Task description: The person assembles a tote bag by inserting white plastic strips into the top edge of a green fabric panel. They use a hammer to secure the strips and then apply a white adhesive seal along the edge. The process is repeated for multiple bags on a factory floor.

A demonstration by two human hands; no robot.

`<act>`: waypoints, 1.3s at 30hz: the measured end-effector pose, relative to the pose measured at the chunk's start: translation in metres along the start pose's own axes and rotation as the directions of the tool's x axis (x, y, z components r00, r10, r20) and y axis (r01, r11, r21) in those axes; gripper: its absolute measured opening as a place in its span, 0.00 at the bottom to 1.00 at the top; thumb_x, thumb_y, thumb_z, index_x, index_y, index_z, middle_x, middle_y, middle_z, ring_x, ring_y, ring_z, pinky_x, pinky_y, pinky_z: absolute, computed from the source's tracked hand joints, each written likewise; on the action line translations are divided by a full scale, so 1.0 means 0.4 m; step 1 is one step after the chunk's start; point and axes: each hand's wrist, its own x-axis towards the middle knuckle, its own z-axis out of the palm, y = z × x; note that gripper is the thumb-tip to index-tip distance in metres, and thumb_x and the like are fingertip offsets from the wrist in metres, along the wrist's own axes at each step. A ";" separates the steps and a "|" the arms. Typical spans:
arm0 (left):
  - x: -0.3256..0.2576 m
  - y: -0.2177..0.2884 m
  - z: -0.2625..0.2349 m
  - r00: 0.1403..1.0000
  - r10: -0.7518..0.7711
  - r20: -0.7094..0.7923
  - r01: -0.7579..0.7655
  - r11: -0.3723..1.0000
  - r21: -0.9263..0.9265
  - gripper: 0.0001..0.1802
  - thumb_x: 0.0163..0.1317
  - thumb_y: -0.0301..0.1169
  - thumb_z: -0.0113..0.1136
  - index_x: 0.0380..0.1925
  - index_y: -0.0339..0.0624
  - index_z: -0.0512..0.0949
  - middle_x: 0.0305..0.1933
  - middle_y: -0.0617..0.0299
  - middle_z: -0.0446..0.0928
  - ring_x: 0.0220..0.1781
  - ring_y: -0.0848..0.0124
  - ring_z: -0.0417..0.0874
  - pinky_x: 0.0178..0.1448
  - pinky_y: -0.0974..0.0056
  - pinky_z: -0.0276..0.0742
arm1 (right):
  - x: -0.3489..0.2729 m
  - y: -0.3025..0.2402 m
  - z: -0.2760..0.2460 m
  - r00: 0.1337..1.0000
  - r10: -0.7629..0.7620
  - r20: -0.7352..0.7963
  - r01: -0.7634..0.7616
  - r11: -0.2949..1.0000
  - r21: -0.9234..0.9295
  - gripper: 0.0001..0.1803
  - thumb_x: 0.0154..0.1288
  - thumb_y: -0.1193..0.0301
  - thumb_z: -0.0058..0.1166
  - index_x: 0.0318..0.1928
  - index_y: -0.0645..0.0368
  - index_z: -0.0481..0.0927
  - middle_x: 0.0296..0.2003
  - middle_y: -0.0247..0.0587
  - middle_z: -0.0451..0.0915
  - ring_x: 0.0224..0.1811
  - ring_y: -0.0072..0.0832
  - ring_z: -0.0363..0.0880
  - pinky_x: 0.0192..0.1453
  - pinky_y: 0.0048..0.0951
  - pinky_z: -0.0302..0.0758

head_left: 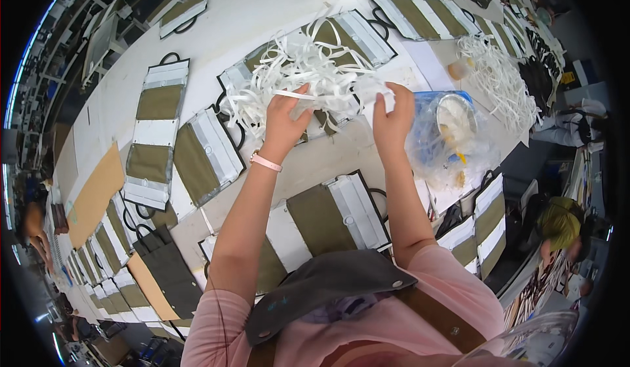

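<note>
A tangled heap of thin white strips (295,65) lies on olive and white bag panels (335,32) on the table. At the heap's near edge, my left hand (287,119) has its fingers curled among the strips, holding some of them. My right hand (396,114) is raised at the heap's right side, its fingers curled on a blurred, translucent white strip (369,90) that reaches back toward the heap. The fingertips of both hands are partly hidden by strips. Right beside my right wrist is a clear plastic bag (426,134) over something blue, with a round white container (455,112).
More olive and white panels with black handles lie around, including one (320,216) close before me and another (154,131) at left. A second heap of strips (502,78) is at far right. A dark bag (164,262) and tan board (98,200) lie at left.
</note>
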 end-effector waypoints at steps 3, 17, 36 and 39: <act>-0.022 0.021 0.014 0.997 0.040 -0.061 -0.036 0.997 0.067 0.26 0.55 0.30 0.62 0.58 0.56 0.79 0.58 0.67 0.80 0.67 0.52 0.68 0.72 0.45 0.53 | -0.001 -0.039 0.026 0.902 0.235 0.363 -0.352 0.886 0.302 0.21 0.61 0.80 0.55 0.56 0.59 0.74 0.55 0.46 0.75 0.47 0.31 0.78 0.48 0.29 0.75; -0.108 -0.078 0.049 0.967 0.018 0.255 -0.134 0.886 0.443 0.21 0.55 0.38 0.63 0.52 0.67 0.83 0.76 0.50 0.55 0.73 0.41 0.56 0.71 0.28 0.44 | 0.276 -0.041 -0.063 0.906 0.385 0.177 -0.267 0.195 0.944 0.09 0.68 0.80 0.47 0.46 0.66 0.76 0.28 0.41 0.78 0.30 0.30 0.82 0.31 0.24 0.74; -0.035 -0.015 0.006 0.978 0.097 -0.183 -0.015 0.914 0.405 0.13 0.56 0.24 0.59 0.42 0.44 0.82 0.47 0.59 0.81 0.55 0.56 0.77 0.58 0.46 0.68 | 0.091 -0.091 0.064 0.862 -0.193 0.469 0.083 0.966 0.244 0.23 0.62 0.76 0.57 0.59 0.57 0.77 0.52 0.50 0.79 0.52 0.37 0.80 0.53 0.33 0.78; -0.035 -0.048 0.009 0.989 0.134 -0.059 -0.096 0.899 0.427 0.14 0.55 0.24 0.60 0.43 0.45 0.82 0.48 0.59 0.80 0.57 0.56 0.75 0.57 0.48 0.70 | 0.080 -0.065 0.177 0.825 -0.240 0.511 0.289 0.957 -0.016 0.33 0.56 0.79 0.57 0.65 0.52 0.71 0.59 0.55 0.73 0.56 0.48 0.76 0.57 0.39 0.76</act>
